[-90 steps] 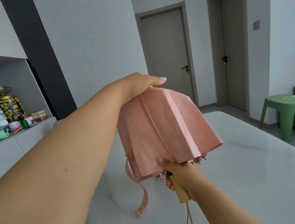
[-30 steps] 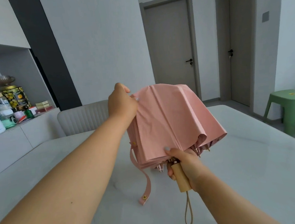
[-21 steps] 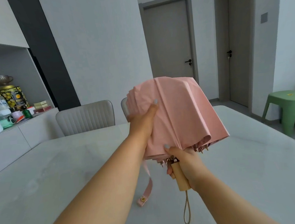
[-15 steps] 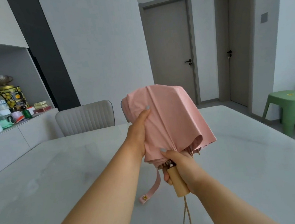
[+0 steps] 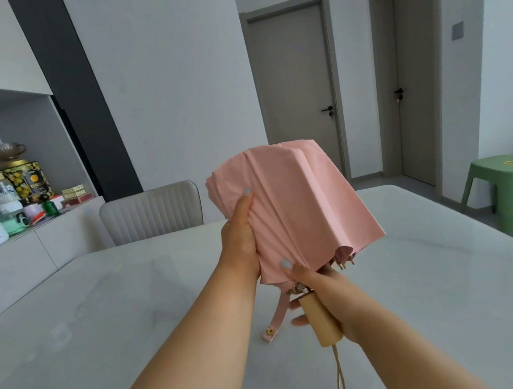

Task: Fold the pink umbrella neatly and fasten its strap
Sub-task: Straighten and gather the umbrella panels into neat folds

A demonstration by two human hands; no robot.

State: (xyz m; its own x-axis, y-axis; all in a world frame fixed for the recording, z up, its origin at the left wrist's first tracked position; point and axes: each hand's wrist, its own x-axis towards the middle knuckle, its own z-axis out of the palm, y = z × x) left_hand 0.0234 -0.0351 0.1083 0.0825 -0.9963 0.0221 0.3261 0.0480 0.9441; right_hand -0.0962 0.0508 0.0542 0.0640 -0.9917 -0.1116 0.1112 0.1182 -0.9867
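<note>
Pink umbrella point(image 5: 300, 209) collapsed, held in the air above the pale table point(image 5: 103, 300), canopy end pointing up and away. Right hand point(image 5: 326, 293) wrapped round the wooden handle point(image 5: 320, 322), thumb pressing the lower canopy edge. Left hand point(image 5: 241, 236) grips the gathered panels on the left side, thumb laid up along the fabric. Right side of the canopy flares loose; rib tips point(image 5: 345, 262) show beneath the hem. Strap point(image 5: 278, 318) hangs free below the canopy, snap visible, unfastened. Wrist cord point(image 5: 339, 376) dangles from the handle.

Step in hand, by judgement: gathering pleats. Folding partly done; strap not begun.

Next move likely needs the loose right panels wrapped round the shaft in one direction, held tight, before the strap is drawn round and snapped.
</note>
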